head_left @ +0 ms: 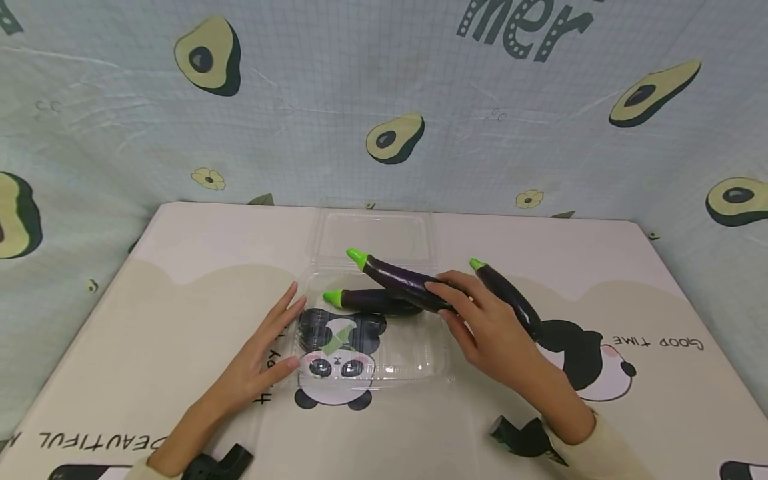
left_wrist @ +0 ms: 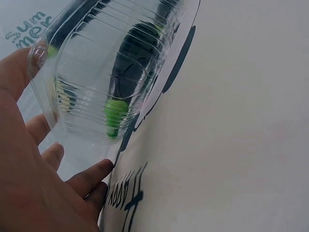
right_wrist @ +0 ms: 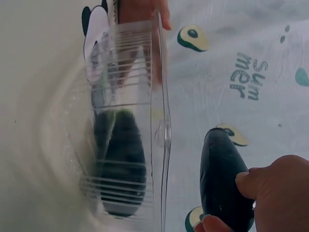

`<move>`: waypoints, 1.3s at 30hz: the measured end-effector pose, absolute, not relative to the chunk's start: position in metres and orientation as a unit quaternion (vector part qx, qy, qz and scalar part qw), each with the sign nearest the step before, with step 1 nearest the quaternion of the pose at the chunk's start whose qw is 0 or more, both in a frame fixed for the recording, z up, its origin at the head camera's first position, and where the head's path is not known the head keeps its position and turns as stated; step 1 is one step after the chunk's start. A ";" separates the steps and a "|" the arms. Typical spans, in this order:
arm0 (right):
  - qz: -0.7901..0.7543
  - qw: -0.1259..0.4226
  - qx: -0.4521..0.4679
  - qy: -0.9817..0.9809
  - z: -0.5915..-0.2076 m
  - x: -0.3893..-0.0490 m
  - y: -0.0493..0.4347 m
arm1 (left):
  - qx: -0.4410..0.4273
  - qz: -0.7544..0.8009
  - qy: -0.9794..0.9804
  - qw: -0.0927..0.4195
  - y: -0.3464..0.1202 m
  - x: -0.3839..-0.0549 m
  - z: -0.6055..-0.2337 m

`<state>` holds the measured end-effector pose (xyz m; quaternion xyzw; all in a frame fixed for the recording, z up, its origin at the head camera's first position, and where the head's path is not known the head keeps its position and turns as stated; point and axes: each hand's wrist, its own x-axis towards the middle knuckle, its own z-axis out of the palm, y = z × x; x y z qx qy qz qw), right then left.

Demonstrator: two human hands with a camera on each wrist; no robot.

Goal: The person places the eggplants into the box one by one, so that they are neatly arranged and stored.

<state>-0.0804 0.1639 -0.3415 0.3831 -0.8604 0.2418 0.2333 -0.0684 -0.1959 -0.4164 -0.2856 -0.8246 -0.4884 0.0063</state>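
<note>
My right hand (head_left: 489, 333) grips a dark purple eggplant (head_left: 403, 280) by its thick end, its green stem pointing to the far left above the clear plastic box. Inside that clear plastic box (head_left: 414, 363) lies a second eggplant (head_left: 375, 302), stem to the left. My left hand (head_left: 255, 353) rests at the box's left side, fingers fairly straight with fingertips at the rim. In the left wrist view the lying eggplant (left_wrist: 130, 67) shows through the ribbed wall. The right wrist view shows the thumb and fingers around the held eggplant (right_wrist: 222, 179), raised beside the rim.
A third eggplant (head_left: 509, 297) lies on the table right of the box, behind my right hand. The box's transparent lid (head_left: 375, 237) is folded back toward the far edge. The table cover (head_left: 198, 320) has panda prints; a curtain with avocados (head_left: 393, 137) hangs behind.
</note>
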 end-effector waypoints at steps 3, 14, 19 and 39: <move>0.237 0.214 0.381 -0.867 -0.341 -0.079 0.160 | -0.284 -0.488 -0.825 0.005 -0.196 -0.068 -0.416; 0.228 0.171 0.397 -0.872 -0.339 -0.076 0.148 | -0.284 -0.486 -0.826 0.007 -0.196 -0.068 -0.416; 0.227 0.166 0.407 -0.869 -0.342 -0.075 0.144 | -0.281 -0.482 -0.830 0.007 -0.195 -0.068 -0.414; 0.173 0.115 0.410 -0.888 -0.350 -0.071 0.132 | -0.291 -0.485 -0.825 0.015 -0.196 -0.069 -0.417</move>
